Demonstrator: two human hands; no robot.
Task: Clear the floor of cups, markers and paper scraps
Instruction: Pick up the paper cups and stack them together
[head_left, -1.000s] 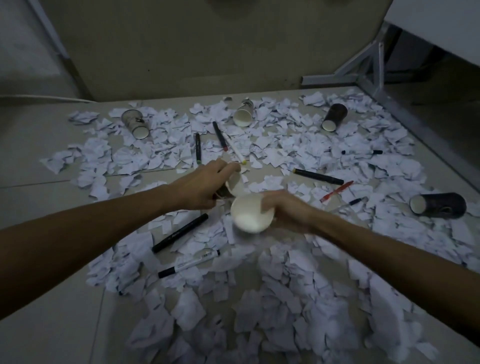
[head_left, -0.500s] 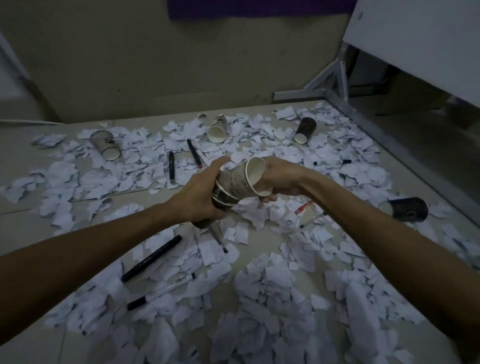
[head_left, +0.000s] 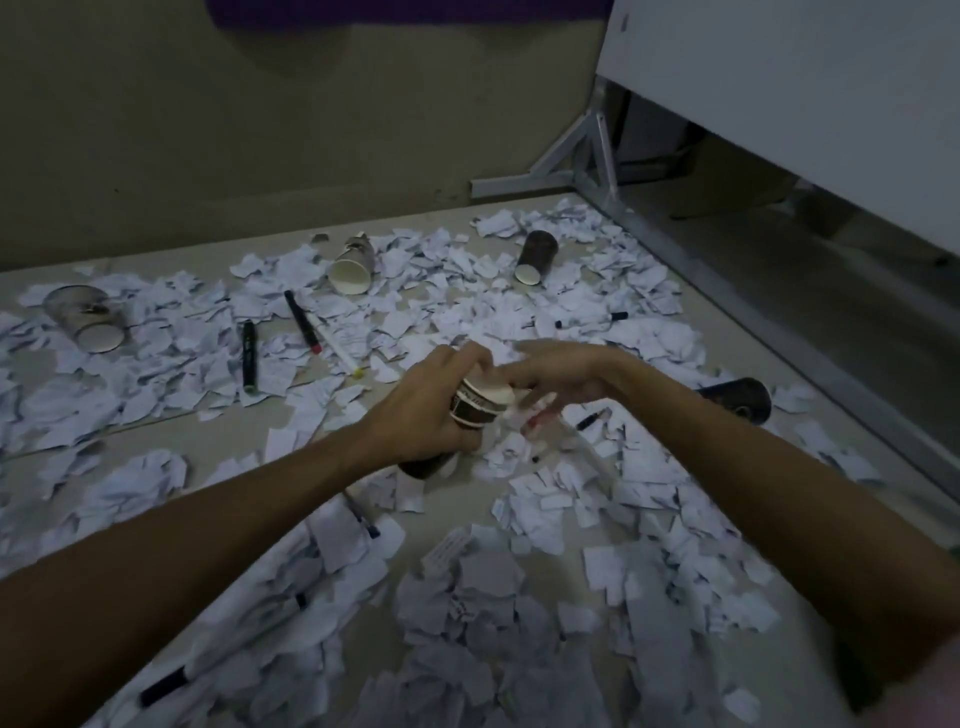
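Observation:
My left hand (head_left: 423, 402) grips a stack of nested paper cups (head_left: 475, 405) above the floor. My right hand (head_left: 561, 376) hovers just right of the stack, its fingers straight and touching the top cup's rim. Loose paper cups lie on the floor: one far left (head_left: 88, 319), one at the back middle (head_left: 353, 265), a dark one at the back right (head_left: 535, 257), another dark one on the right (head_left: 740, 397). Black markers (head_left: 249, 356) (head_left: 301, 322) and a red pen (head_left: 535, 423) lie among white paper scraps (head_left: 493, 597) that cover the floor.
A wall runs along the back. A white table with a metal frame (head_left: 597, 156) stands at the right, its floor rail (head_left: 753, 312) bordering the mess. More markers lie near my left forearm (head_left: 363, 514) and at the bottom left (head_left: 166, 693).
The cup that my right hand held has gone onto the stack in my left hand. My right hand has let it go and opened. My view has risen a little.

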